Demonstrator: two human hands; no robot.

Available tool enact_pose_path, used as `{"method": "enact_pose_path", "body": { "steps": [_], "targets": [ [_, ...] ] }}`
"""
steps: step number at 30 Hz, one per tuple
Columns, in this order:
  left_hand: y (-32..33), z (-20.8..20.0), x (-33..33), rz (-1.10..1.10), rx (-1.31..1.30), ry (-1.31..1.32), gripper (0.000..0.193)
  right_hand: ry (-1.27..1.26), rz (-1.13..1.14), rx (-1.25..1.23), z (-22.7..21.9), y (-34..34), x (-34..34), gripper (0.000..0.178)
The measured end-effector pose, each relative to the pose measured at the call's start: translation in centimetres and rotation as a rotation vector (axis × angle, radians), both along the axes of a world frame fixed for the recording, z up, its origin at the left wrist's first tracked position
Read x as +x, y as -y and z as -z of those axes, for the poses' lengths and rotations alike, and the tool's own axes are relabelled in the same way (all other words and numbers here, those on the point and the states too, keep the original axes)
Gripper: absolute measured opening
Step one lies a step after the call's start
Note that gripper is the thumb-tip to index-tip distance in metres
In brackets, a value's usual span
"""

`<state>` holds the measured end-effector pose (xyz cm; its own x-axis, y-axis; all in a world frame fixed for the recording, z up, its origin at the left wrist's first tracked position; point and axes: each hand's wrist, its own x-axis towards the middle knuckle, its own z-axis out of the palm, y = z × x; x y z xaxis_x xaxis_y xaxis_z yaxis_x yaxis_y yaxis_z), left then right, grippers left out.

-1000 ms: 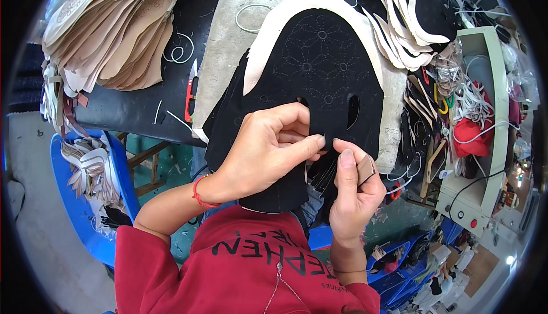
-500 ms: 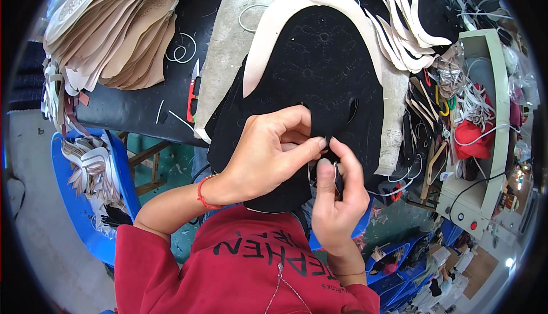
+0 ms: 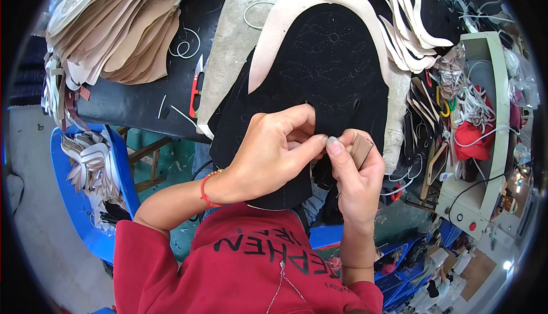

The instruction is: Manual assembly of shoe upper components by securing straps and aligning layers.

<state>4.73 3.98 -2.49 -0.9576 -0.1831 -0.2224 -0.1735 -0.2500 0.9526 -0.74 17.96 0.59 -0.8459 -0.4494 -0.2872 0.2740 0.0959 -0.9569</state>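
A black shoe-upper piece (image 3: pixel 337 57) with a stitched flower pattern and a pale curved border (image 3: pixel 279 17) lies in front of me, its near edge reaching toward my body. My left hand (image 3: pixel 274 148) is closed in a pinch on that near edge, thumb against fingers. Thumb tip to thumb tip with it, my right hand (image 3: pixel 359 177) is closed too, pinching at the same spot. A small brown flat piece (image 3: pixel 361 151) sticks up between the right hand's fingers. What lies directly under the fingertips is hidden.
Red-handled snips (image 3: pixel 196 88) lie on the black table left of a grey board (image 3: pixel 234 46). Stacked beige pieces (image 3: pixel 125 34) are at far left, pale curved strips (image 3: pixel 408 29) at far right. A blue chair (image 3: pixel 85 200) holds pieces; a pale green machine housing (image 3: pixel 485 114) stands right.
My right hand has moved up and right and turned, bringing the brown piece into view. The black piece has shifted slightly right; my left hand keeps its pinch.
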Motion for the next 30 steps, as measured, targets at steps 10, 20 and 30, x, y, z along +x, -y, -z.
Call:
{"method": "enact_pose_path", "body": {
  "steps": [10, 20, 30],
  "targets": [
    [0.6, -0.3, 0.4, 0.023, -0.025, -0.011, 0.012, 0.045, -0.105, 0.01, 0.1, -0.1, -0.8, 0.008],
    [1.2, -0.2, -0.2, 0.005, 0.01, 0.044, 0.01, 0.01, -0.21, 0.057, -0.5, -0.3, -0.7, 0.011],
    [2.3, -0.8, -0.5, 0.087, 0.255, 0.068, 0.012, -0.217, -0.281, 0.198, -3.4, -2.9, -3.7, 0.026]
  ]
}}
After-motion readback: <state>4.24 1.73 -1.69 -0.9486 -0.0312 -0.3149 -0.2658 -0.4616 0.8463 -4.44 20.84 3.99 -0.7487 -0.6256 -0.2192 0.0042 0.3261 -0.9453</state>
